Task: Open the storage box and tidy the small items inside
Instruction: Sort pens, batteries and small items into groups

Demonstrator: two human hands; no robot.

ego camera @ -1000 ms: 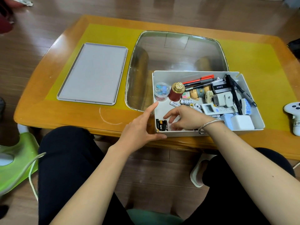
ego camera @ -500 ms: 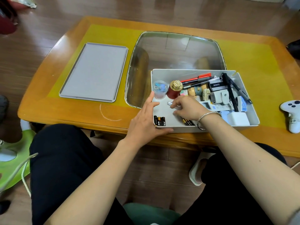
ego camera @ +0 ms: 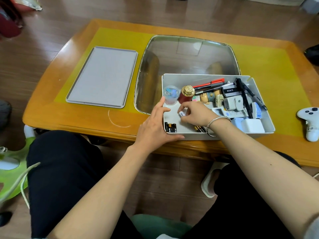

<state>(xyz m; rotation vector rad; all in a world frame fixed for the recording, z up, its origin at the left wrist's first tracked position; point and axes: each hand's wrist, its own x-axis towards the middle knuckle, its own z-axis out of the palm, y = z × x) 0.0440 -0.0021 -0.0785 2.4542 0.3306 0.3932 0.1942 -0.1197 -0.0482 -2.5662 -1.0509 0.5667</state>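
The open white storage box (ego camera: 198, 78) sits on the table's near edge, full of small items. Its grey lid (ego camera: 101, 76) lies flat to the left. My left hand (ego camera: 153, 126) holds the box's near left corner, thumb along the front wall, fingers at the left wall. My right hand (ego camera: 196, 113) is inside the box and pinches a small white battery (ego camera: 181, 114). Black-and-gold batteries (ego camera: 170, 127) stand in the near left corner; more black-and-gold batteries (ego camera: 200, 129) lie under my right wrist. A red jar with a gold cap (ego camera: 186, 94) and a clear round case (ego camera: 170, 94) stand behind.
Pens (ego camera: 208, 84), a remote (ego camera: 229, 112), white adapters (ego camera: 252, 125) and a figurine (ego camera: 208, 97) crowd the box's right half. The orange table (ego camera: 51, 100) has a glass inset (ego camera: 186, 54). A white game controller (ego camera: 309, 121) lies at the right.
My right hand moved from the box's near wall back toward the red jar and picked up a white battery. A second group of batteries now lies by the front wall. My left hand stayed.
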